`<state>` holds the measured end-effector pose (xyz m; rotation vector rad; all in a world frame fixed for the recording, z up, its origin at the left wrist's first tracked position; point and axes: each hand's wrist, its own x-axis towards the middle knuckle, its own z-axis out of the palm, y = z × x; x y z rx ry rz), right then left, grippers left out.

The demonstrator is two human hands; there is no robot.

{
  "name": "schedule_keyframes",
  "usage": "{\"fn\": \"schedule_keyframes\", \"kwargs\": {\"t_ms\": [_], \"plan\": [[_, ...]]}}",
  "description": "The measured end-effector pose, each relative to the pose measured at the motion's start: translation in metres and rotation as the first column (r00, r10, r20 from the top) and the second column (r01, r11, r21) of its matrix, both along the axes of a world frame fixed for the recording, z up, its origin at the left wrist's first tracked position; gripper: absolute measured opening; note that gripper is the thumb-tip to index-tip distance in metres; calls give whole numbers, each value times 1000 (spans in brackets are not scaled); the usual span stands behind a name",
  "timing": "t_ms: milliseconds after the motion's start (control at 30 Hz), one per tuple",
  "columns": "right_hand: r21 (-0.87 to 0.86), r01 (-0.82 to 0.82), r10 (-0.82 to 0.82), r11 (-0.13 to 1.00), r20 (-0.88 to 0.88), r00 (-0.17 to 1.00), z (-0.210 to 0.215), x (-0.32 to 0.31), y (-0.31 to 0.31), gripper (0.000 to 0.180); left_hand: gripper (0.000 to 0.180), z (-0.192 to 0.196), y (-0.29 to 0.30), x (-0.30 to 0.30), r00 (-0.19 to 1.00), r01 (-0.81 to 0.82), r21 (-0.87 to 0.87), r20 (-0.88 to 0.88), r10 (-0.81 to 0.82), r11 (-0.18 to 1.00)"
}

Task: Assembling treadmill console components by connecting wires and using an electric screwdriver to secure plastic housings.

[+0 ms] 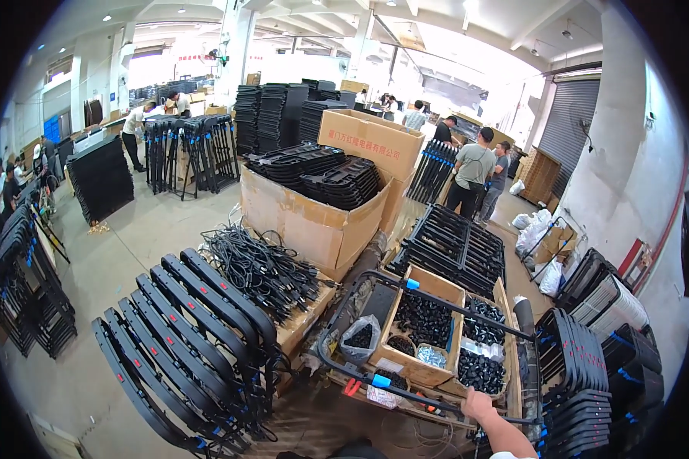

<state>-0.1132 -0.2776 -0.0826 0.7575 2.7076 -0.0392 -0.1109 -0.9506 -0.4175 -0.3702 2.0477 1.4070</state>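
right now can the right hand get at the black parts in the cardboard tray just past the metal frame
Probably yes. The right hand rests on the black metal frame, and the open cardboard tray of black parts lies just beyond, uncovered; only the frame's thin bars cross above it.

A right hand [478,403] grips a tube frame [429,294] lying over parts boxes [425,321], curved frames [191,336] to their left, a large carton [314,222] behind.

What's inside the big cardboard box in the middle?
The cardboard box holds stacks of black plastic panels poking above its rim. Whatever lies beneath them is hidden.
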Motion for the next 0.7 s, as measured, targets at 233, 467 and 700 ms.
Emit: {"fn": "schedule_keyframes", "kwargs": {"t_ms": [233,467,700], "plan": [[43,-7,3,999,113,994,13,6,-8,73,41,-12,-7,-2,993,-60,263,-81,84,963],[126,-10,-18,992,217,976,38,-17,-39,72,42,-28,-8,39,956,-185,517,-101,274,836],[51,89,-92,995,65,994,4,-5,-10,68,44,-49,-5,82,892,-242,732,-90,442,637]]}}
